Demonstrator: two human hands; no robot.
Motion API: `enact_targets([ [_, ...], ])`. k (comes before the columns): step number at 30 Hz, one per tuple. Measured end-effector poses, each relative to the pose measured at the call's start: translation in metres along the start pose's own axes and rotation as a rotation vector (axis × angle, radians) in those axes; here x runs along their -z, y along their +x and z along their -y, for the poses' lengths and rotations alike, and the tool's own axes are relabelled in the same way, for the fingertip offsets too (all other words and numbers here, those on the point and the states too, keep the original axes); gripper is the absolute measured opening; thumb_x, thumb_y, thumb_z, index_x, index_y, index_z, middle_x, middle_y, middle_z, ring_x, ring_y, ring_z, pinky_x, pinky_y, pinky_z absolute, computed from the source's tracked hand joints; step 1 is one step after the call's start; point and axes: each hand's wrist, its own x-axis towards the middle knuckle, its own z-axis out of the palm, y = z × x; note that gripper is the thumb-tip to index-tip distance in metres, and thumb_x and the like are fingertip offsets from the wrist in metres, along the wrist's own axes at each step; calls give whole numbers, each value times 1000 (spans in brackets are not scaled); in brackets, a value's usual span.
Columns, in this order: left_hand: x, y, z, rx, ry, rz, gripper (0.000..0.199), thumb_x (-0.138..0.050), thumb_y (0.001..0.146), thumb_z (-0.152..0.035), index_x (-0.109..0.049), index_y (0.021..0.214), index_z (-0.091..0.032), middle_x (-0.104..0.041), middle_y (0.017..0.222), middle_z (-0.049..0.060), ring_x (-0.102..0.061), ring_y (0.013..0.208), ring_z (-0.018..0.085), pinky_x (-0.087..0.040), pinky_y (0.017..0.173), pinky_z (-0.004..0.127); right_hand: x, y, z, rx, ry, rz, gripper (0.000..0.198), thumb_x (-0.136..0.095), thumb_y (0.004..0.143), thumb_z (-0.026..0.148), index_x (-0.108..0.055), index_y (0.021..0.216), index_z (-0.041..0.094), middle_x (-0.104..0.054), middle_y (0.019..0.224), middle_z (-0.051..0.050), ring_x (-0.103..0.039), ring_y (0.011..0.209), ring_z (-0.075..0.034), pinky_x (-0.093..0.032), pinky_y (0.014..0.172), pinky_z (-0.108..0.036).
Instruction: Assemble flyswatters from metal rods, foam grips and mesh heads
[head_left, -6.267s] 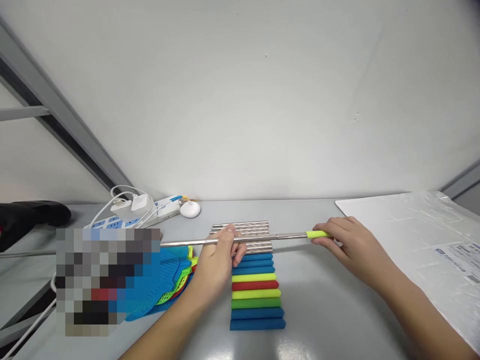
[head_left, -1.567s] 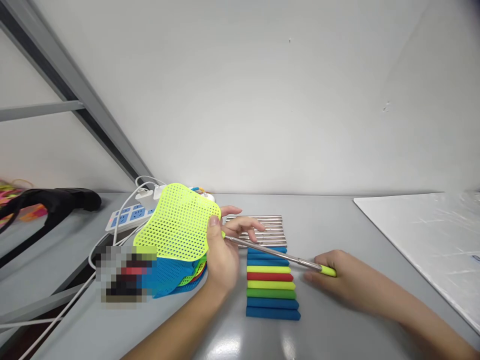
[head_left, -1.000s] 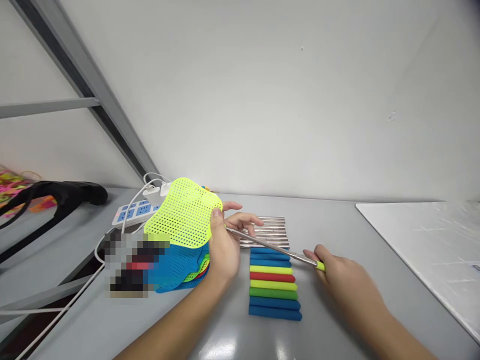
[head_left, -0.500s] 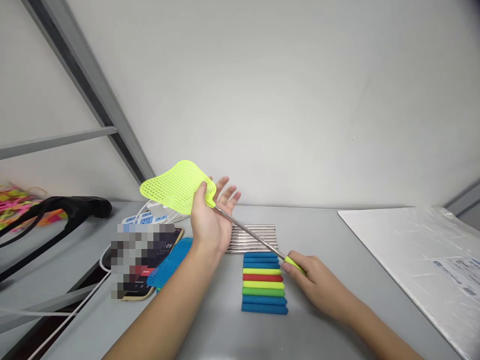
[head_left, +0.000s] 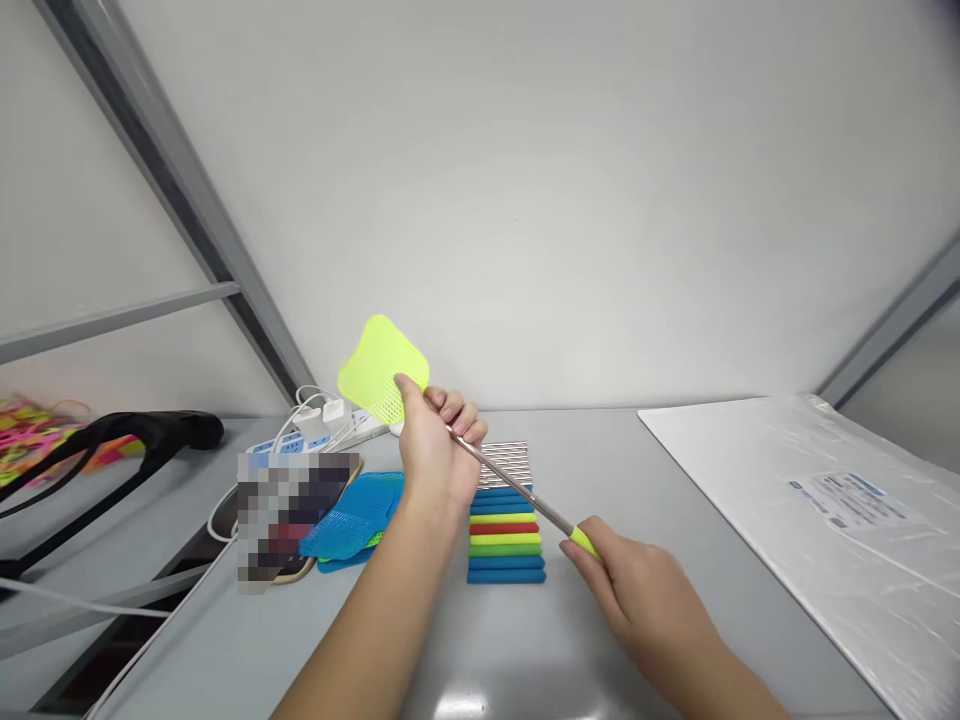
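Observation:
A yellow-green fly swatter (head_left: 381, 368) with a metal rod spans both my hands above the table. My left hand (head_left: 442, 440) is closed round the rod just below the mesh head, its thumb against the head. My right hand (head_left: 645, 590) grips the yellow-green handle at the lower end. Beneath the rod lies a row of coloured handles (head_left: 506, 550), blue, green, yellow and red. Behind them are several metal rods (head_left: 508, 463) side by side. Blue swatter heads (head_left: 356, 515) are stacked left of my left forearm, which partly covers them.
A phone (head_left: 322, 500), partly blurred out, lies by the blue heads. Behind it stands a power strip (head_left: 289, 445) with white plugs and cables. A black frame-like object (head_left: 142, 440) is at the left. A white wrapped board (head_left: 780, 500) covers the table's right side.
My left fingers, spread before, have curled round the rod. The swatter head has turned and now looks narrower. The camera view has shifted slightly.

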Motion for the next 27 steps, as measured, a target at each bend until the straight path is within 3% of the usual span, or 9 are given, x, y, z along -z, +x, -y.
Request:
enact_targets([
  [3, 5, -19, 2, 25, -8, -62, 56, -39, 90, -67, -28, 62, -20, -19, 50, -9, -20, 35, 5, -15, 33, 19, -10, -11, -4, -8, -131, -124, 37, -29, 97, 52, -29, 73, 24, -39, 58, 4, -24, 47, -13, -11, 50, -29],
  [5, 6, -32, 2, -1, 5, -48, 56, -38, 92, -66, -25, 62, -21, -13, 50, -9, -14, 35, 6, -9, 33, 20, -11, -20, 0, -23, -29, -58, 37, -31, 98, 51, -27, 72, 24, -37, 57, 4, -24, 48, -13, -12, 50, -28],
  [9, 5, -47, 2, 45, 27, 45, 56, -39, 90, -67, -23, 62, -21, -7, 51, -9, -5, 37, 6, 0, 35, 22, -2, -31, 6, -29, 589, 314, 45, -35, 98, 56, -28, 68, 23, -31, 55, 7, -25, 49, -9, -19, 47, -23],
  [13, 4, -52, 7, 118, 11, 89, 56, -40, 89, -68, -22, 63, -22, -7, 51, -10, -1, 39, 6, 0, 35, 21, -1, -22, -6, -204, 1299, 804, 49, -44, 91, 65, -30, 68, 24, -19, 44, 13, -7, 35, -5, -10, 34, -18],
  [17, 6, -55, 22, 198, -42, 172, 56, -38, 91, -66, -20, 62, -22, -7, 49, -10, 2, 40, 6, -2, 34, 19, -6, -6, -19, -234, 1490, 938, 48, -51, 89, 64, -35, 69, 23, -22, 41, 14, -6, 31, -4, -10, 29, -15],
  [22, 14, -49, 45, 208, -58, 278, 55, -43, 91, -64, -25, 61, -21, -12, 49, -10, -8, 37, 6, -15, 34, 18, -1, 0, -17, -249, 1395, 827, 47, -45, 92, 63, -36, 68, 23, -22, 42, 13, -6, 32, -5, -10, 30, -17],
  [24, 19, -42, 51, 163, -56, 310, 53, -45, 92, -60, -29, 60, -21, -16, 48, -9, -18, 37, 6, -30, 39, 20, 6, 0, -12, -236, 1227, 685, 46, -40, 94, 61, -38, 69, 23, -21, 45, 12, -8, 36, -6, -10, 33, -19],
  [27, 31, -27, 54, 202, -99, 309, 44, -47, 95, -51, -42, 65, -20, -33, 51, -7, -41, 46, 10, -46, 56, 26, 15, 1, -4, -118, 757, 337, 44, -37, 97, 56, -47, 73, 21, -33, 54, 8, -28, 46, -8, -24, 45, -20],
])
